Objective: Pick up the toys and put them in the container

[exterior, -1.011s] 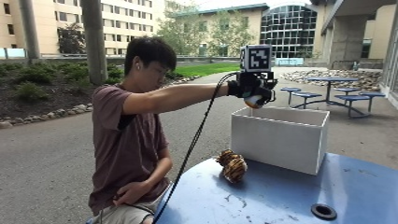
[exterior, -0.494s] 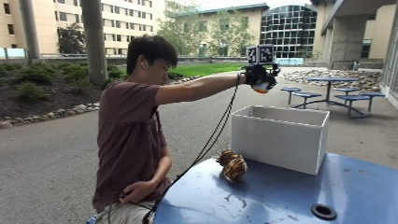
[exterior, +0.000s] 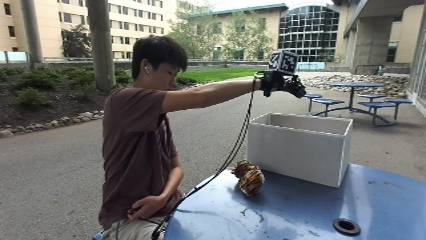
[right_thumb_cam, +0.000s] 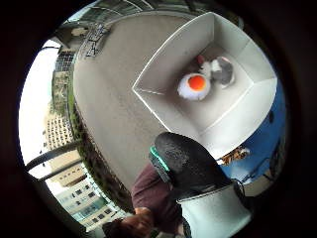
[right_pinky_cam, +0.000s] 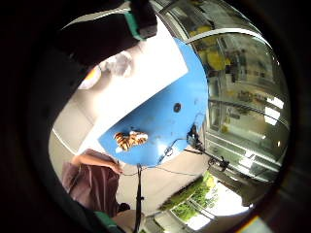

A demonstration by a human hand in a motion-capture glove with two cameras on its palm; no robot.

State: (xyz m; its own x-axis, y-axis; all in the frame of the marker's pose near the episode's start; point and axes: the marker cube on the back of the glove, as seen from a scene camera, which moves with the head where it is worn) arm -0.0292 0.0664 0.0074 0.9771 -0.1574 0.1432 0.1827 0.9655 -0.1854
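Observation:
My gloved right hand (exterior: 282,83) is held high above the open white container (exterior: 299,150), fingers relaxed and holding nothing. In the thumb side palm view a gloved finger (right_thumb_cam: 187,164) shows at the edge, over the container (right_thumb_cam: 168,64). Inside lie a white toy with an orange centre (right_thumb_cam: 194,85) and a grey and white toy (right_thumb_cam: 221,69). A striped brown tiger toy (exterior: 248,177) lies on the blue table (exterior: 299,212) just in front of the container's near corner. It shows again in the little finger side palm view as the tiger toy (right_pinky_cam: 130,140).
The blue round table has a dark hole (exterior: 347,226) near its front edge. A black cable hangs from the raised arm down past the table's edge. The person's bare hand (exterior: 150,205) rests at the lap. Blue picnic tables (exterior: 363,97) stand far behind.
The gloved hand has risen from just over the container's rim to well above it. The tiger toy has not moved.

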